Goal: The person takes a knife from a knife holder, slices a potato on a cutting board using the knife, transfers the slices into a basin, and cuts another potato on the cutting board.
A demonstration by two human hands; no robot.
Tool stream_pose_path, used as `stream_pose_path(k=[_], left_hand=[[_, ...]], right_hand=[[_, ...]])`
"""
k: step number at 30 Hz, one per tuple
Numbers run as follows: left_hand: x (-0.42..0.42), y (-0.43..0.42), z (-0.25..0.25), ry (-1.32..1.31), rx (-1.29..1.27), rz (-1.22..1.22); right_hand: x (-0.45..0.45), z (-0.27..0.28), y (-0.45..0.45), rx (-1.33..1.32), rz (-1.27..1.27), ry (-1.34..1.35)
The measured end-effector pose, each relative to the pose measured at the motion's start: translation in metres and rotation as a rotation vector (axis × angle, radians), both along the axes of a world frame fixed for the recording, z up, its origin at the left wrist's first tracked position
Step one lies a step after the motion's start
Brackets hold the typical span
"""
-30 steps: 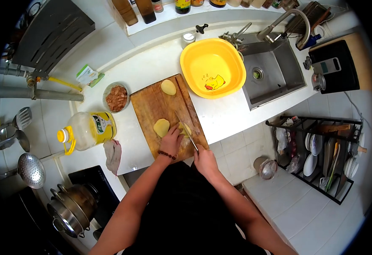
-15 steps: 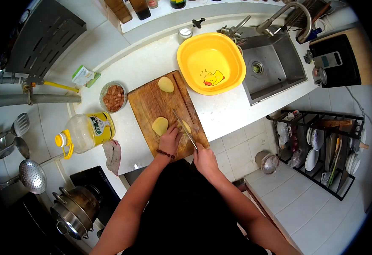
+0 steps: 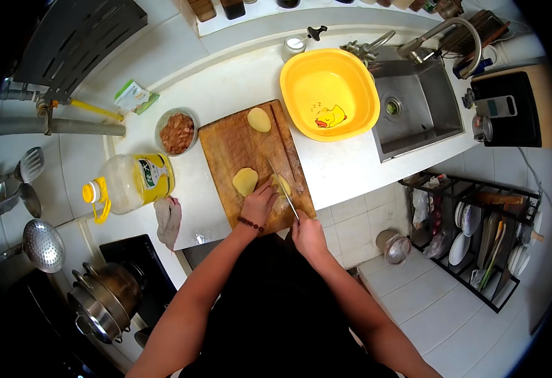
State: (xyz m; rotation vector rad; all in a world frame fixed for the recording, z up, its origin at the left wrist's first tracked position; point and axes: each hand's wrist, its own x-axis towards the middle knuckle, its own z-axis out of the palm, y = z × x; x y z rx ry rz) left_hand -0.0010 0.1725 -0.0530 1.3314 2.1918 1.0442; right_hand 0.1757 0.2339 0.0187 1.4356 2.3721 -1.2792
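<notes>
My right hand (image 3: 308, 235) is closed around the handle of a kitchen knife (image 3: 288, 199), whose blade points away from me across the wooden cutting board (image 3: 229, 142). Beside the blade, my left hand (image 3: 261, 205), with a dark bead bracelet at the wrist, has its fingers bunched on a potato piece that they partly cover. A pale yellow potato slice (image 3: 283, 185) shows at the blade's right side. Just left of my left fingers lies a potato piece (image 3: 245, 181). Another potato half (image 3: 259, 120) rests near the board's far edge.
Right of the board stands a yellow basin (image 3: 295, 116), with the sink (image 3: 414, 135) beyond it. To the left are a bowl of meat (image 3: 178, 133), an oil jug (image 3: 121, 183) and a grey cloth (image 3: 168, 222). A steel pot (image 3: 103, 302) sits on the stove.
The whole view has shifted, so the counter items appear slightly further right. Both hands stay at the same spot on the board, with the knife still beside the left fingers.
</notes>
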Motion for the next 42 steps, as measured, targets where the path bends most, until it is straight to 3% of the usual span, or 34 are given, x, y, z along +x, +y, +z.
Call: stream_pose_path(k=[18, 31, 42], left_hand=[[0.002, -0.003, -0.007, -0.064, 0.065, -0.007], [0.002, -0.012, -0.011, -0.174, 0.043, 0.127], [0.003, -0.011, -0.002, -0.252, -0.06, 0.21]], right_hand=[[-0.007, -0.049, 0.009, 0.029, -0.007, 0.138], [-0.012, 0.011, 0.019, 0.027, -0.098, 0.169], [-0.024, 0.011, 0.007, 0.08, -0.069, 0.182]])
